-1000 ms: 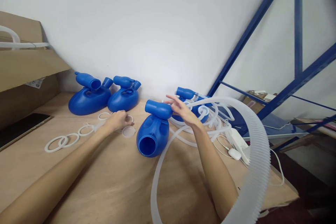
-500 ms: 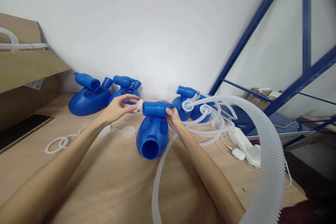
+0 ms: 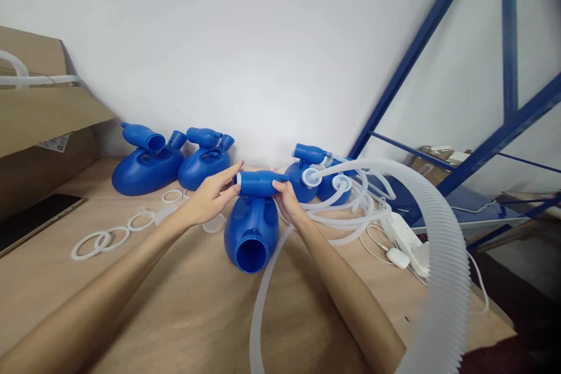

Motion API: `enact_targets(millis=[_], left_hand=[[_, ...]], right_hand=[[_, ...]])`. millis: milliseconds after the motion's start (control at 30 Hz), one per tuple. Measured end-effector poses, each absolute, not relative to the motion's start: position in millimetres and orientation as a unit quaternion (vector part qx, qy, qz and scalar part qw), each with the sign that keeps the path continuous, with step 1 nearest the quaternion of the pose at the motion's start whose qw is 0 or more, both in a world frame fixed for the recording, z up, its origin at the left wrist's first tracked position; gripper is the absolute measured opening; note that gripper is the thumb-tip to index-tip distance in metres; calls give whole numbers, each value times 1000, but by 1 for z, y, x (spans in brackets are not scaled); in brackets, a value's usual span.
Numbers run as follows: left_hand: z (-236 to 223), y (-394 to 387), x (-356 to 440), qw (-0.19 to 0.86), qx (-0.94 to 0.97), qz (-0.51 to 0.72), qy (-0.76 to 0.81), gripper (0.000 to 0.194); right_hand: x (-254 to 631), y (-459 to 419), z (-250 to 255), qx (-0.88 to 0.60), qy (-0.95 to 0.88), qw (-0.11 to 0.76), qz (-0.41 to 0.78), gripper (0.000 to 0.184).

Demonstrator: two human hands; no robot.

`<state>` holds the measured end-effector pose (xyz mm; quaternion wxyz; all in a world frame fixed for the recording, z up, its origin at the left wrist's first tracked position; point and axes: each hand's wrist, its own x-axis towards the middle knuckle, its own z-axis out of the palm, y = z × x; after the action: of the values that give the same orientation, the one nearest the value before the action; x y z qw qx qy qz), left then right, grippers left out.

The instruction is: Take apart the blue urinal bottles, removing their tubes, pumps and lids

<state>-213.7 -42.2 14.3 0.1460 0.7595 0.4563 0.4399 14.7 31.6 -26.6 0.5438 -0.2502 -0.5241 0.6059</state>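
A blue plastic bottle (image 3: 252, 228) lies on the wooden table (image 3: 197, 310), its wide mouth facing me and its tubular handle across the top. My right hand (image 3: 284, 198) grips the right end of that handle. My left hand (image 3: 214, 193) presses a white ring cap (image 3: 237, 180) against the handle's left end, fingers closed around it. A white tab (image 3: 213, 223) from the cap hangs below my left hand.
Two more blue bottles (image 3: 144, 160) (image 3: 205, 158) stand at the back left, another (image 3: 313, 178) among clear tubes at the back right. White rings (image 3: 103, 239) lie left. A corrugated white hose (image 3: 442, 257) arcs on the right. Cardboard box (image 3: 39, 128) and dark tablet (image 3: 30, 216) far left; blue rack (image 3: 499, 134) right.
My left hand picked a white cap up from the table and brought it to the handle's left end. My right hand closed on the handle's right end.
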Motion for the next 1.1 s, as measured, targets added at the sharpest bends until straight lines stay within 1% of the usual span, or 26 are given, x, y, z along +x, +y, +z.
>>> enact_targets(millis=[100,167,300,433,500,567,700,867,900,967,1033,1100], left_hand=[[8,-41,-216,135,780,427,436,74],[6,-43,-219,103,804,411,416,73],[8,-52,-220,-36,857,373,354,73],[11,-57,-217,-170,890,303,295,82],[12,-57,-217,-220,890,280,284,83],[13,-56,-217,-246,887,268,285,83],[12,-55,-218,-238,881,271,306,79],[4,-52,-214,-182,873,261,369,71],[3,-51,-213,-164,869,259,389,72],[4,-50,-210,-115,853,250,444,79],[9,-49,-209,-57,830,216,511,89],[17,-48,-213,-12,808,168,564,92]], right_hand=[[10,31,-32,-258,-515,548,607,48],[10,32,-34,-262,-512,546,609,47],[15,36,-33,-268,-509,537,617,46],[21,37,-30,-268,-512,521,628,46],[22,36,-30,-268,-515,516,630,47],[21,35,-31,-267,-517,515,629,48],[17,33,-36,-271,-513,523,624,46],[16,31,-40,-280,-505,533,618,50],[16,31,-41,-281,-504,535,617,51],[16,32,-42,-284,-500,542,613,51],[15,33,-44,-291,-493,555,604,49],[15,35,-47,-295,-489,563,597,49]])
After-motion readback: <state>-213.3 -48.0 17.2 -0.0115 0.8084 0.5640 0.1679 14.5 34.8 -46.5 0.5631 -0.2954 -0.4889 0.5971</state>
